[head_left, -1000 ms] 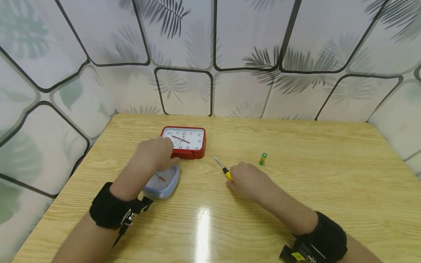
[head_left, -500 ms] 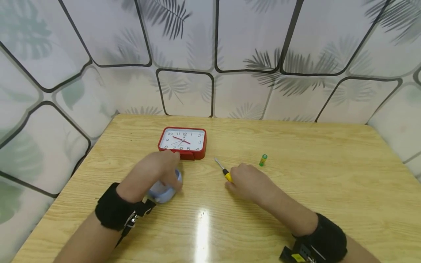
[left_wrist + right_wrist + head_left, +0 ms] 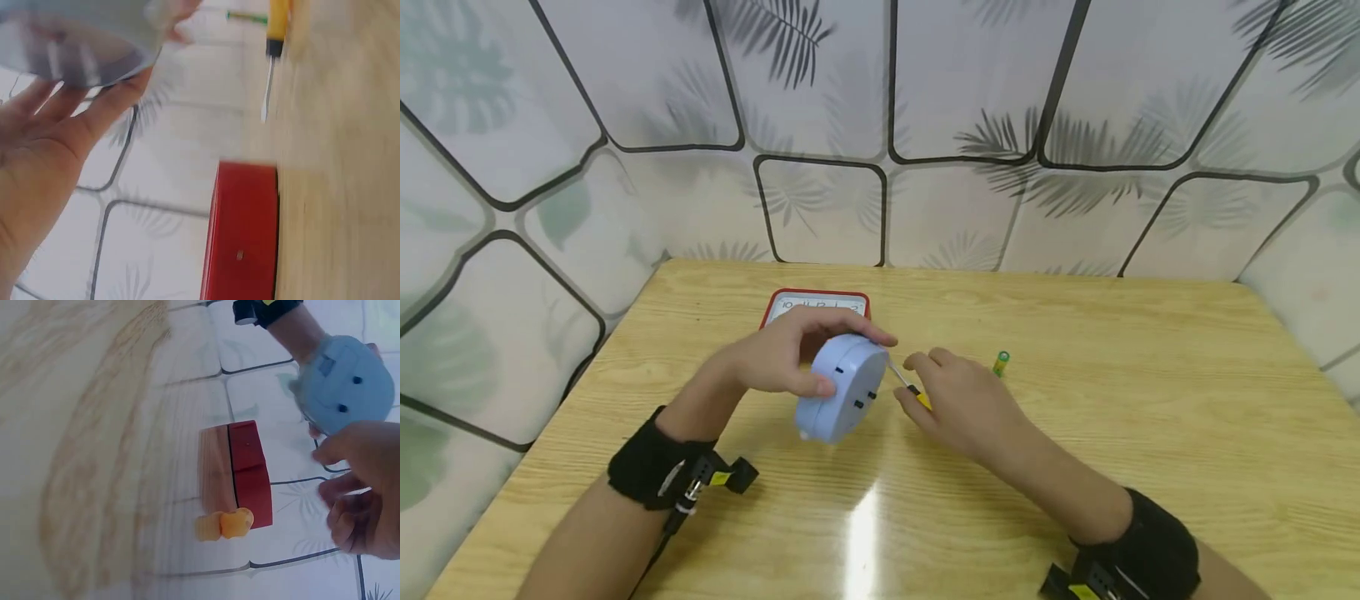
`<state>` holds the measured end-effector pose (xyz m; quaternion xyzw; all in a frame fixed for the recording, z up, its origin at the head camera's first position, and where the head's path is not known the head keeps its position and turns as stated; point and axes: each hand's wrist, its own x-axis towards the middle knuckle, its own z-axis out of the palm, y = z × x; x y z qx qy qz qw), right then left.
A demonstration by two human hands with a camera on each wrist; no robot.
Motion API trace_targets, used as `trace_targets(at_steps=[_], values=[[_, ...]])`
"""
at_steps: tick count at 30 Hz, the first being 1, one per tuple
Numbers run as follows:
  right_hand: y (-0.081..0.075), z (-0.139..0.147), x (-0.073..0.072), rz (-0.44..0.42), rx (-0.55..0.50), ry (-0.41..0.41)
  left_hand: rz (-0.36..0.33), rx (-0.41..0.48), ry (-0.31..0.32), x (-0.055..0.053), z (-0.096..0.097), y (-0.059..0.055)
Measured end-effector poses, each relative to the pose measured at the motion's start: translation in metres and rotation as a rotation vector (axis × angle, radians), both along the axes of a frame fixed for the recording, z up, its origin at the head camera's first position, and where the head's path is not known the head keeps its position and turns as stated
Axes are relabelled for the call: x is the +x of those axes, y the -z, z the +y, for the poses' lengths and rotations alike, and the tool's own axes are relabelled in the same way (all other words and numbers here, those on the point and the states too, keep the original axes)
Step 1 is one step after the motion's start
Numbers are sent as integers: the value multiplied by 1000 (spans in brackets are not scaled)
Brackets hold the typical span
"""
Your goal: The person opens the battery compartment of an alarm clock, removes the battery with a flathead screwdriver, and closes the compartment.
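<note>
A light-blue alarm clock [image 3: 844,387] is up off the table, gripped in my left hand [image 3: 782,350], thumb on one side and fingers over the top. Its back, with small black knobs, is turned to the right. My right hand [image 3: 962,404] is just right of it, fingers loosely bent and apart. Below that hand a screwdriver [image 3: 922,401] with a yellow handle lies on the table; the right wrist view shows a gap between the hand [image 3: 369,487] and the yellow handle [image 3: 236,523]. In the left wrist view the blue clock [image 3: 81,44] is blurred.
A red rectangular clock [image 3: 778,306] lies face up behind my left hand, partly hidden. One green battery [image 3: 1002,363] is on the wooden table [image 3: 1135,375] behind my right hand. A patterned wall [image 3: 947,217] borders the table's far edge.
My left hand has picked the blue clock up off the table and turned it, moving it right. My right hand has let go of the screwdriver, its fingers opening.
</note>
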<state>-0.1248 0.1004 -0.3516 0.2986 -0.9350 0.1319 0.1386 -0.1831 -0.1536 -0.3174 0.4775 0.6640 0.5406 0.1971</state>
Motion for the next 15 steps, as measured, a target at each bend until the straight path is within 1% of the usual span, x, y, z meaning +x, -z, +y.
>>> trace_targets(at_steps=[2,4,5,7,9,11,13,15], values=[[-2,-1,1,108,-152,-47,-27,142,31,-1,5,2],[-3,-1,1,212,-287,-105,-36,236,19,0,10,3],[-4,-2,1,259,-343,-133,-51,277,10,1,13,4],[-6,-1,0,334,-429,-185,-117,355,-8,2,18,6],[-8,-1,0,381,-483,-246,-208,418,-24,4,22,8],[-10,-2,0,403,-514,-312,-291,467,-32,5,25,10],[-12,-3,-1,414,-529,-384,-352,500,-37,5,28,12],[-13,-4,-1,413,-538,-444,-397,524,-43,8,32,13]])
